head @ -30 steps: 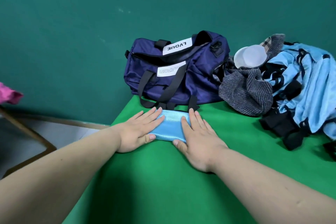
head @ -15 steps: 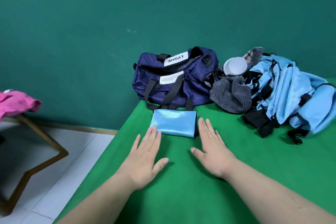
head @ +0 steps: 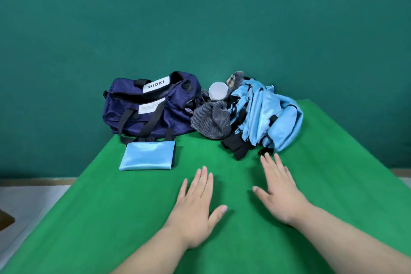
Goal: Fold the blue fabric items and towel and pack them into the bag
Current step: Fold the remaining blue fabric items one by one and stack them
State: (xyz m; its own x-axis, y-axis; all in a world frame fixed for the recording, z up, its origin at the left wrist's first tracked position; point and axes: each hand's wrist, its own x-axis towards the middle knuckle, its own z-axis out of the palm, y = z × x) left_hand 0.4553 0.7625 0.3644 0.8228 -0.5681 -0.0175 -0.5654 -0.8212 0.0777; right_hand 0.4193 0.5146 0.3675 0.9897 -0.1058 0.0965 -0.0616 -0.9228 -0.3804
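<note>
**One piece folded, hands off it, heap next**

At the far left the navy bag [head: 153, 109] sits against the wall with its top zip gaping, and I can see nothing packed inside. Just in front of it, at its dangling handles, lies the folded blue piece [head: 148, 155], a neat rectangle on the green table [head: 111, 229]. A second ago both my palms were pressing it flat. Now I have drawn them back and it keeps its shape alone, so I judge that fold finished. My left hand [head: 195, 204] is low over the cloth, fingers straight and close together, thumb out, holding nothing. Further right the grey striped towel [head: 211, 122] is a crumpled lump. My right hand [head: 278, 193] is flat and empty too, fingers slightly spread, tips near the black straps of the unfolded blue heap [head: 266, 118]. That heap looks like my next job, and nothing is packed yet
</note>
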